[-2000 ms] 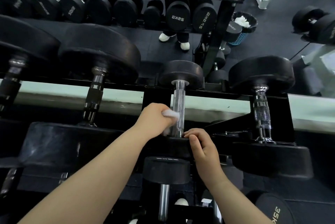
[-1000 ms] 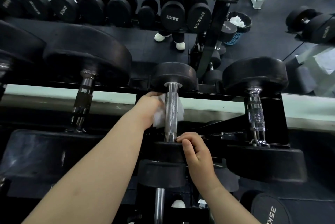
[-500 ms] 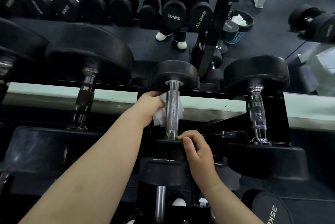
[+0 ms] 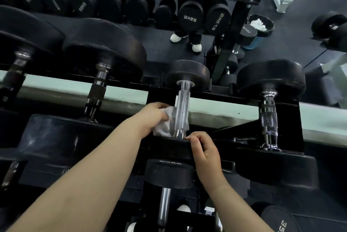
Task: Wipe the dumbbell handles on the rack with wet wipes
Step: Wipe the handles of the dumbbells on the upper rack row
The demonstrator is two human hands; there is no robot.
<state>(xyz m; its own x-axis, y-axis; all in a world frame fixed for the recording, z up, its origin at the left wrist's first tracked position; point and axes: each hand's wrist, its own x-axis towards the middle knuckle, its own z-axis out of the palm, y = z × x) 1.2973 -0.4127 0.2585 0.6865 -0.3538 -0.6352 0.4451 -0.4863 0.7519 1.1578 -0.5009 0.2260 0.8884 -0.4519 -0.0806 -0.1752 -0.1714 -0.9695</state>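
A small black dumbbell lies on the top rack shelf at centre, its knurled chrome handle (image 4: 182, 109) running away from me. My left hand (image 4: 153, 115) holds a crumpled white wet wipe (image 4: 165, 124) wrapped against the lower left side of that handle. My right hand (image 4: 203, 149) grips the rim of the dumbbell's near head (image 4: 169, 147), fingers curled over its edge. The far head (image 4: 187, 73) sits just past the rack bar.
Bigger dumbbells lie on both sides: one handle at right (image 4: 269, 119), another at left (image 4: 96, 92). The black rack frame (image 4: 289, 119) stands between. A mirror behind reflects more dumbbells and a bin (image 4: 260, 28) with white wipes. A lower-tier dumbbell (image 4: 167, 175) sits beneath.
My left hand and the wipe have slid down the handle from its upper part toward the near head. My right hand has stayed on the near head.
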